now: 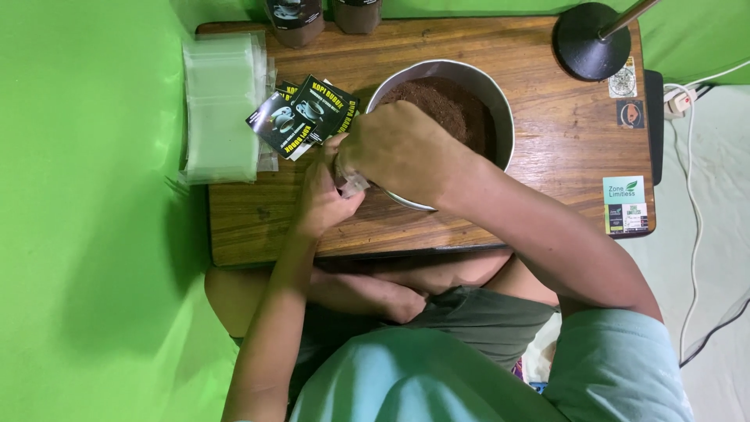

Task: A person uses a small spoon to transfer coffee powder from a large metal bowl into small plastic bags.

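A metal bowl (500, 101) filled with dark brown powder (445, 105) sits in the middle of a small wooden table (547, 156). My right hand (398, 148) is closed at the bowl's left rim, over a small clear plastic bag (353, 184). My left hand (322, 199) holds that bag from below, just left of the bowl. What the right hand grips is hidden by its fingers. Several black printed label cards (308, 113) lie fanned out on the table just beyond my left hand.
A stack of clear plastic bags (223, 101) lies at the table's left edge. Two dark containers (297, 16) stand at the far edge. A black round lamp base (590, 39) sits at the far right corner. Stickers (625, 205) mark the right side. Green backdrop surrounds the table.
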